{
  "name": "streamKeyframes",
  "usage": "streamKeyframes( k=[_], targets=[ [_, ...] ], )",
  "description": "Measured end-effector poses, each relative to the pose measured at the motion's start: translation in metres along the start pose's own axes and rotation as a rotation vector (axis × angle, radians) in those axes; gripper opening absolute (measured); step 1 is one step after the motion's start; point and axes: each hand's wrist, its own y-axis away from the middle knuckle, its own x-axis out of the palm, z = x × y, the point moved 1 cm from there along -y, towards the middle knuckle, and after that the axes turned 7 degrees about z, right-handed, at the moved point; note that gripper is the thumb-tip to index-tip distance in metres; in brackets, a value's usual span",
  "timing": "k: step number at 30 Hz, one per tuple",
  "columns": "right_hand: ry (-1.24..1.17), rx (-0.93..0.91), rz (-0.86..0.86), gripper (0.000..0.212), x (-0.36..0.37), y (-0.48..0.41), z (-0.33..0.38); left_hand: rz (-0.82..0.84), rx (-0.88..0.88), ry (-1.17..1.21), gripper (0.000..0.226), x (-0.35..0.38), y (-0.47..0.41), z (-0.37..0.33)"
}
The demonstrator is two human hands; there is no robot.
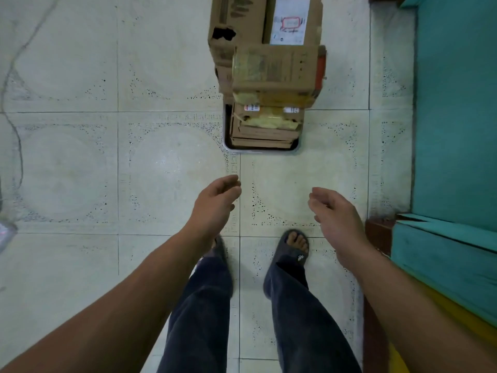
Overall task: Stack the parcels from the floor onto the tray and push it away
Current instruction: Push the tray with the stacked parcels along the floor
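Tiled floor (67, 170), teal furniture (454, 117) rightward, parcels (274, 68) stacked on tray (261, 151), left hand (215, 203) and right hand (338, 214) relaxed, empty.

The person wears dark navy trousers (304, 319) and grey open-toed slides (291, 265) with a white logo (300, 257)

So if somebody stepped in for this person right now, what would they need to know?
Left hand: open, empty, above the floor.
Right hand: the same.
Brown cardboard parcels sit piled on the rounded grey-rimmed tray on the pale tiled floor ahead.
Stacking looks done: no loose parcel in view.
Left: push the tray away; neither hand touches it.
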Motion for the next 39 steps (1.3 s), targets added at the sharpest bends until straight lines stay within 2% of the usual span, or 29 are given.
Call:
streamKeyframes(
  k=[8, 21, 24, 28, 33, 37, 39],
  targets=[
    [0.008, -0.06, 0.012, 0.029, -0.004, -0.08, -0.039, 0.015, 0.021, 0.0, 0.038, 0.041, -0.073, 0.042],
    [-0.074, -0.076, -0.054, 0.037, 0.06, -0.189, -0.094, 0.049, 0.054, 0.153, 0.036, 0.037, -0.174, 0.11],
    [0.001, -0.099, -0.058, 0.039, 0.073, -0.226, -0.104, 0.031, 0.08, 0.154, 0.033, 0.039, -0.211, 0.123],
    [0.156, -0.183, -0.06, 0.034, 0.078, -0.277, -0.112, 0.046, 0.139, 0.123, 0.033, 0.046, -0.264, 0.144],
    [0.255, -0.509, -0.237, 0.018, 0.071, -0.323, -0.11, 0.125, 0.268, -0.084, 0.01, 0.041, -0.313, 0.149],
    [0.199, -0.587, -0.282, 0.022, 0.065, -0.344, -0.122, 0.108, 0.299, -0.183, 0.011, 0.03, -0.337, 0.158],
    [0.257, -0.59, -0.27, 0.025, 0.062, -0.349, -0.129, 0.102, 0.282, -0.214, 0.014, 0.023, -0.343, 0.165]
  ],
)
